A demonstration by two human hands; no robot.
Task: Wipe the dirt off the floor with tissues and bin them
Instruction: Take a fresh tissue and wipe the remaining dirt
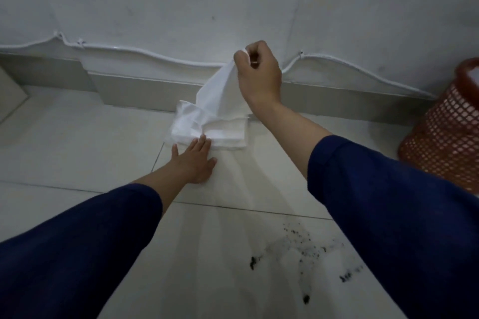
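Note:
A stack of white tissues [228, 134] lies on the pale floor tiles by the skirting board. My left hand [195, 160] lies flat with straight fingers, its fingertips pressing the stack's near edge. My right hand [258, 70] is raised above the stack and pinches the top corner of one tissue [220, 93], which hangs stretched down to the stack. Dark crumbs of dirt [300, 254] are scattered on the floor close to me, under my right forearm. A red mesh bin [445, 132] stands at the right edge against the wall.
A white wall with a thin white cable [145, 53] clipped along it runs behind the tissues. A grey skirting board [134, 90] meets the floor. Tile joints cross the floor between the tissues and the dirt.

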